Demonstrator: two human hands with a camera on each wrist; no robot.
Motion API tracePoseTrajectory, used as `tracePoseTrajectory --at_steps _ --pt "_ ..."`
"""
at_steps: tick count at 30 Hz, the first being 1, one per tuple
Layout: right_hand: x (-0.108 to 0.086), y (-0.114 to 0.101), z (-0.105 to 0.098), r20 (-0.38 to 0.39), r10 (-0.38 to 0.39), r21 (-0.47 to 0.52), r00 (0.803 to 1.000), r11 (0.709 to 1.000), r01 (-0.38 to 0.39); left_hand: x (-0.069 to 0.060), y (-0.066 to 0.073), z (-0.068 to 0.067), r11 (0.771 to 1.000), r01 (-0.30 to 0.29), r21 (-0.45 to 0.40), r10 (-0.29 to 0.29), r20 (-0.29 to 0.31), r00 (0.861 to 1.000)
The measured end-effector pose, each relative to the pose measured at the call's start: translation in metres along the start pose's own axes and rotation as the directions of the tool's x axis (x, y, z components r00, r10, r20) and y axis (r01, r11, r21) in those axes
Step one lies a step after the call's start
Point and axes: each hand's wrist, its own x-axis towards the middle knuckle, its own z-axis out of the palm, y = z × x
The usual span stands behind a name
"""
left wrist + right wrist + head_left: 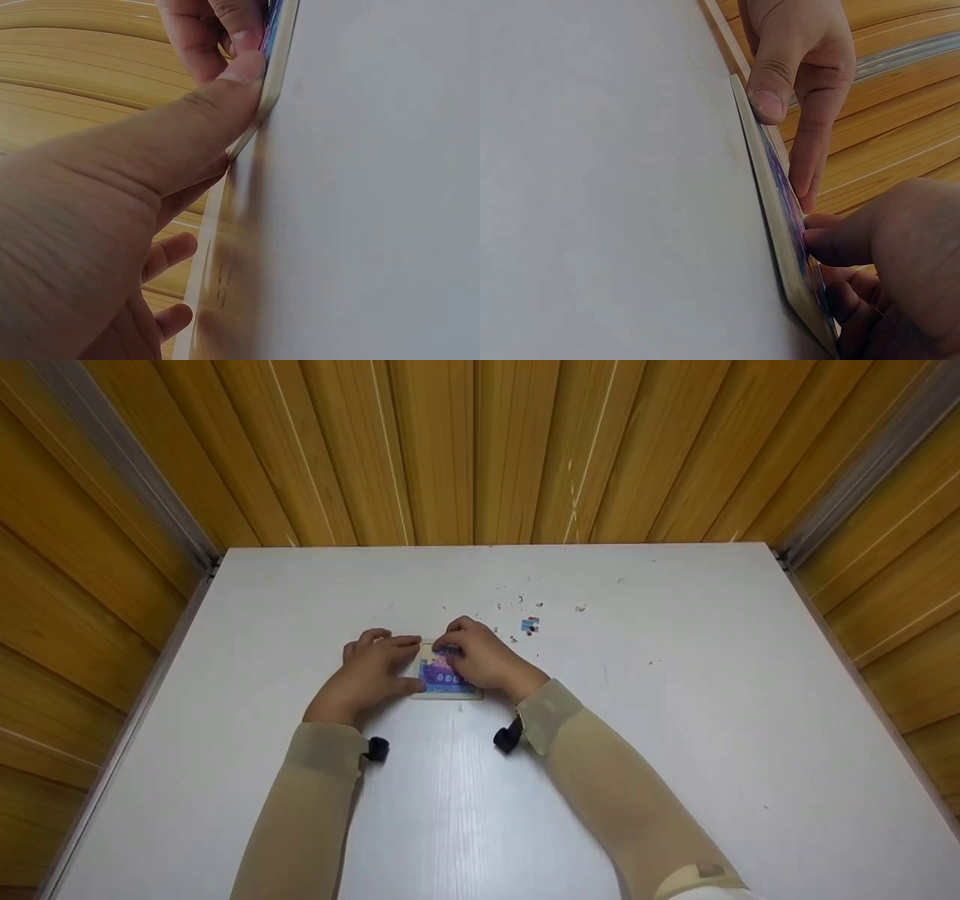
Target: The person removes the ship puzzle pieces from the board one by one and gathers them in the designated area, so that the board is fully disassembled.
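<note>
A small jigsaw puzzle (442, 678) in a pale frame (448, 697) lies flat on the white table, its picture a purple ship on blue. My left hand (373, 675) rests along its left side, fingers stretched out and thumb pressing the near left corner; the right wrist view shows that thumb (769, 101) on the rim. Over the puzzle's upper right part, my right hand (484, 656) has curled fingers pinching a dark puzzle piece (450, 649) at the surface, mostly hidden by the fingers. Another puzzle piece (530, 625), blue and red, lies apart beyond the right hand.
Dark specks and scuffs (520, 600) mark the white table (712, 697) around the loose piece. Wood-panelled walls (480, 450) enclose the table at the back and both sides. A small black camera sits on each wrist.
</note>
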Motion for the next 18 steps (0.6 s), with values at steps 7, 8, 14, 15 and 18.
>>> tracePoseTrajectory --at_steps 7,8,14,15,18 --pt "0.0026 -0.0015 -0.0007 -0.001 0.014 -0.002 1.000 1.000 -0.014 0.0014 0.0006 -0.0009 1.000 0.025 -0.003 -0.025 -0.009 1.000" --pt "0.0026 -0.0016 -0.0006 0.000 0.018 0.001 1.000 1.000 -0.018 0.0015 0.0007 -0.0006 1.000 0.029 -0.005 -0.029 -0.008 1.000" --pt "0.0009 -0.0024 0.0004 0.006 0.038 0.030 0.999 0.999 -0.038 0.0004 0.0007 0.0013 0.999 0.033 -0.017 -0.034 -0.008 0.999" --pt "0.0004 -0.0025 0.0006 0.006 0.041 0.034 0.999 0.999 -0.042 0.0002 0.0007 0.0014 0.999 0.032 -0.018 -0.032 -0.009 0.999" --pt "-0.0003 -0.0020 0.0015 0.005 0.047 0.045 0.999 0.998 -0.047 -0.0002 0.0012 0.0015 0.999 0.029 -0.023 -0.029 -0.010 1.000"
